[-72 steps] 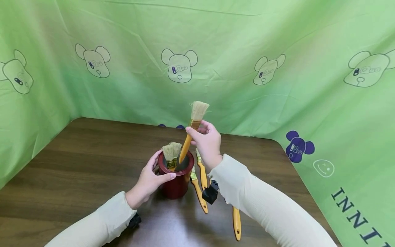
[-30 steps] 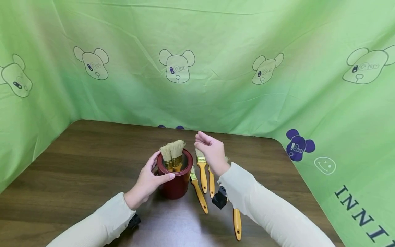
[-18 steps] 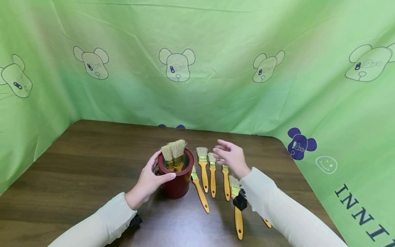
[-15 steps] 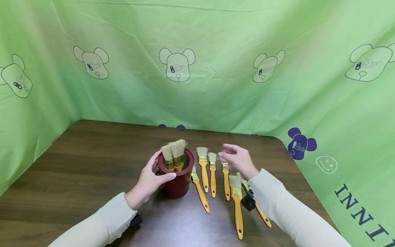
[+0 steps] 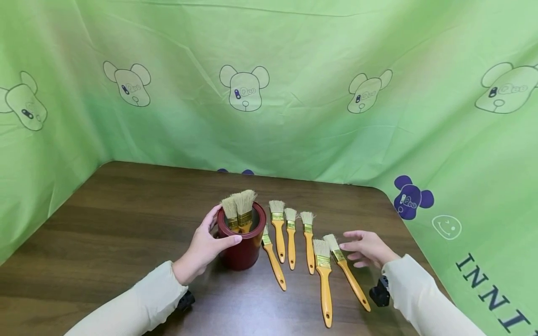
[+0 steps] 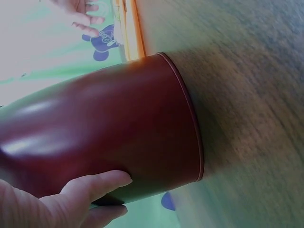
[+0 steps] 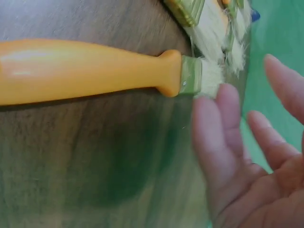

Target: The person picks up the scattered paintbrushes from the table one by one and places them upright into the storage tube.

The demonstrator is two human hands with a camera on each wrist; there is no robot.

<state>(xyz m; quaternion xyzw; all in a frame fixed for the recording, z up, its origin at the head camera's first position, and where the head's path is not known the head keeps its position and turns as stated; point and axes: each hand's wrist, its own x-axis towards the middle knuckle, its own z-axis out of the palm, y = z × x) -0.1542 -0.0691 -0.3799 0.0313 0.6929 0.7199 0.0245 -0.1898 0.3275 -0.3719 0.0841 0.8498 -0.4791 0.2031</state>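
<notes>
My left hand (image 5: 207,246) holds a dark red can (image 5: 239,254) from its left side, thumb over the rim and fingers round the wall. Paintbrushes (image 5: 244,207) stand in the can, pale bristles up above the rim. In the left wrist view the can's smooth wall (image 6: 109,128) fills the middle. My right hand (image 5: 366,248) hovers with loose, spread fingers beside the bristles of the rightmost paintbrush (image 5: 352,280), which lies slanted on the table. The right wrist view shows those fingertips right at the bristles, past the brush's yellow-orange handle (image 7: 95,69); nothing is in the hand.
Several more paintbrushes lie between the can and my right hand: a slanted one (image 5: 275,266) against the can, a wide one (image 5: 325,284) nearer me, others (image 5: 308,242) in a row. The brown wooden table (image 5: 126,210) ends at a green printed cloth (image 5: 294,140) behind.
My right hand first lowered a paintbrush into the can, let go of it, then moved right and toward me over the lying brushes to the rightmost one. My left hand stayed on the can.
</notes>
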